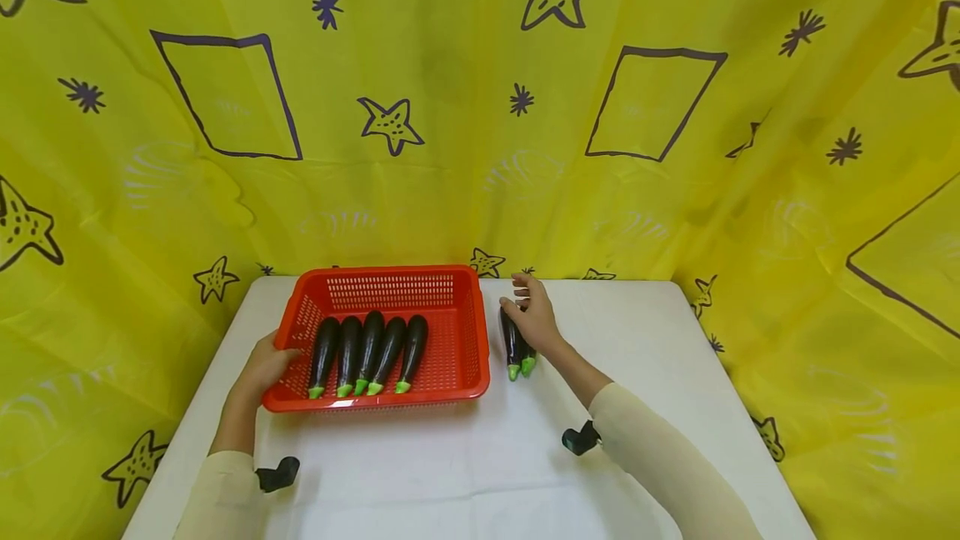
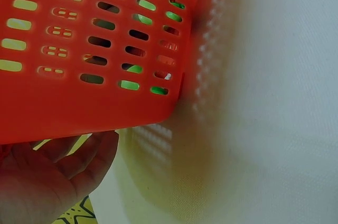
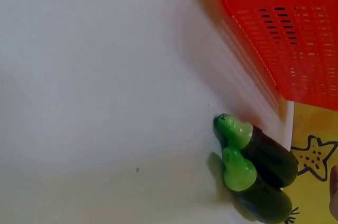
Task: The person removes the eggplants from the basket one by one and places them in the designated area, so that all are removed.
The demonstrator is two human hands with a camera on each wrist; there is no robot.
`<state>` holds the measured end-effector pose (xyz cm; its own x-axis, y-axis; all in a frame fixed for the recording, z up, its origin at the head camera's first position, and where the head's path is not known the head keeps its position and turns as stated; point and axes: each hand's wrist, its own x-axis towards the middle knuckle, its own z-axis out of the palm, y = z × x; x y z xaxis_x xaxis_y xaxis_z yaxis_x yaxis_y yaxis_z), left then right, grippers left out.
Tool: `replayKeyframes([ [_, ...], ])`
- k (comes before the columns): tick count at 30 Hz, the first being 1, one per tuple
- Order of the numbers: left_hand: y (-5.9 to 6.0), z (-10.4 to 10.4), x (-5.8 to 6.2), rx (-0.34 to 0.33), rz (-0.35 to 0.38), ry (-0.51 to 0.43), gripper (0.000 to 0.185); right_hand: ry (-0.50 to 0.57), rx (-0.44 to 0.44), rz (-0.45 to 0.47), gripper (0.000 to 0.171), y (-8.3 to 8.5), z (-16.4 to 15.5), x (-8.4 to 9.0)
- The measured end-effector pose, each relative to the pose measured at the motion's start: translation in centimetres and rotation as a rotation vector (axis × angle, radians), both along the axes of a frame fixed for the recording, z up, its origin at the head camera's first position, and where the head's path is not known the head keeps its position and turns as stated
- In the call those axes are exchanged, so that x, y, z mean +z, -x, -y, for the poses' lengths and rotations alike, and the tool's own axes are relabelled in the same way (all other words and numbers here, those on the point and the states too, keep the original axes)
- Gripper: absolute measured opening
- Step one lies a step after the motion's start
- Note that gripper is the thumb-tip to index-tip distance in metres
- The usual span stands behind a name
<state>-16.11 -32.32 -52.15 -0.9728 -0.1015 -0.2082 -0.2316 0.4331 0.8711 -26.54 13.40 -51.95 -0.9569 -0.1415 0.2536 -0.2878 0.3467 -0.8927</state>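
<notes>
A red slotted basket [image 1: 390, 273] stands on the white table [image 1: 450, 473] and holds several dark eggplants [image 1: 367, 348] side by side, green stems toward me. My left hand [image 1: 262, 369] grips the basket's left rim, thumb on top. In the left wrist view its fingers [image 2: 63, 171] curl below the basket wall [image 2: 79, 49]. My right hand [image 1: 534, 315] rests with loose fingers on the far ends of two eggplants [image 1: 513, 347] lying on the table just right of the basket. The right wrist view shows that pair [image 3: 266, 160] beside the basket [image 3: 285, 28].
Yellow cloth with dark stars and squares [image 1: 480, 148] hangs behind the table and on both sides. Bare white table [image 1: 637, 340] stretches right of the loose eggplants and in front of the basket. A small black mount [image 1: 581, 438] sits at each wrist.
</notes>
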Motion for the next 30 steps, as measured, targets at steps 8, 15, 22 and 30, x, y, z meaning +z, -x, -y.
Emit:
replayKeyframes([
  [8,-0.1,0.1,0.0,0.0,0.014,-0.011,0.044,0.038,0.122,-0.032,0.056,-0.9,2.3,0.8],
  [15,-0.1,0.1,0.2,0.002,0.024,-0.02,0.044,0.06,0.213,-0.063,0.062,-1.0,4.4,1.2],
  [22,0.0,0.1,0.3,0.003,0.034,-0.024,0.045,0.027,0.269,-0.086,0.06,-0.9,6.3,1.9],
  [30,0.0,0.2,0.1,0.006,0.05,-0.026,0.047,0.013,0.347,-0.018,0.059,-1.2,8.7,2.0],
])
